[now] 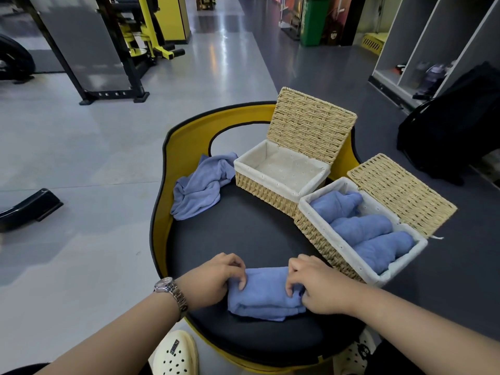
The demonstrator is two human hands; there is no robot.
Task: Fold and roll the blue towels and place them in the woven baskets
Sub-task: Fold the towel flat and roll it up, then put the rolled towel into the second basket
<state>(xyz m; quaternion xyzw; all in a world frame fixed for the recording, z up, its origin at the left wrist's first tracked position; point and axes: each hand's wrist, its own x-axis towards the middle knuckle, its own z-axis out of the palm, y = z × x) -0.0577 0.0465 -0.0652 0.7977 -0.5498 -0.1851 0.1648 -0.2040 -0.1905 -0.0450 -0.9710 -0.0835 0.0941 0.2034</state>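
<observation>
Both of your hands grip one folded blue towel [266, 293] at the near edge of the round black padded bench [243, 234]: your left hand [216, 280] curls over its left end, your right hand [316, 285] pinches its right end. Just right of that stands a lined woven basket [319, 234], lid open, holding three rolled blue towels [362, 226]. Beyond it sits an empty lined woven basket [259, 185]. A crumpled blue towel [197, 188] lies left of that.
</observation>
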